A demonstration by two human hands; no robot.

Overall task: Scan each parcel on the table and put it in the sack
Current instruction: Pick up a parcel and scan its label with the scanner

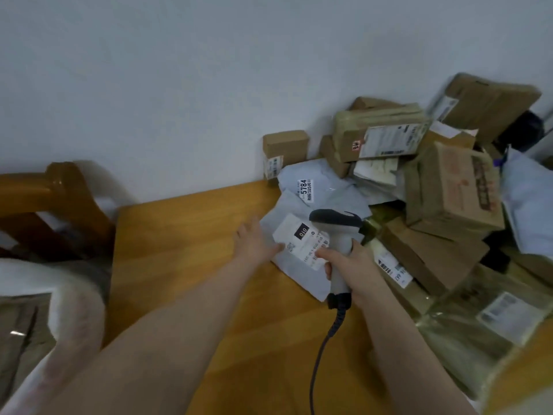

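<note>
Right hand (353, 265) grips the scanner (335, 220) over a grey mailer's (309, 281) label (299, 238); left hand (254, 244) presses the mailer flat-fingered onto the table (179, 250).

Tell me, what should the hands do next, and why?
Probably aim the scanner at the label and press the trigger: the right hand grips the scanner just above the label, and the left hand presses on the grey bag.

Glossy orange-brown wooden chair (59, 190) at far L, w/ curved top rail & darker lower frame showing, stands close to plain pale grey-white wall (179, 70), which fills whole upper half of view.
</note>
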